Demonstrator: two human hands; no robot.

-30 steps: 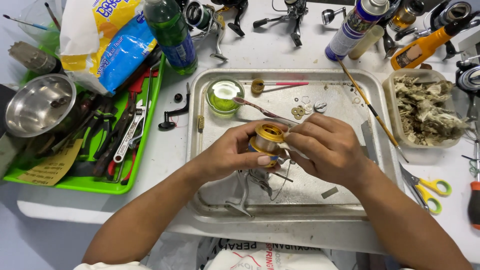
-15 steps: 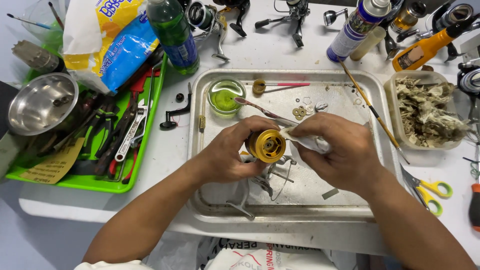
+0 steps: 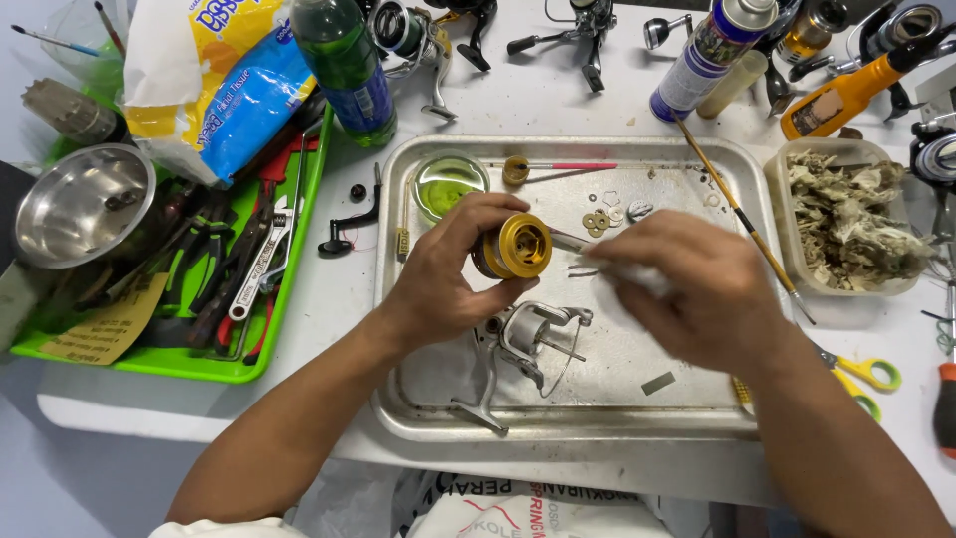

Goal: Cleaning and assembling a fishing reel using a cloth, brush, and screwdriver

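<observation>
My left hand [image 3: 448,269] grips a gold fishing-reel spool [image 3: 518,247] over the metal tray [image 3: 697,418], its open end turned up toward me. My right hand [image 3: 687,284] is just to the right of the spool, blurred, pinching a thin metal tool [image 3: 573,241] that points at the spool. Below the spool lies a silver reel body [image 3: 528,339] with its handle stem on the tray. Small washers [image 3: 597,221] and a little dish of green liquid [image 3: 448,184] sit at the tray's far side.
A green tool tray [image 3: 289,319] with pliers, wrenches and a steel bowl [image 3: 70,204] lies left. A green bottle [image 3: 349,70], tissue bag, spray can [image 3: 712,55], several reels and an orange bottle line the back. A tub of scraps [image 3: 851,219] and yellow scissors [image 3: 866,374] are right.
The left hand has tilted the gold spool so its open end faces up and lifted it slightly. The right hand has drawn away to the right, off the spool.
</observation>
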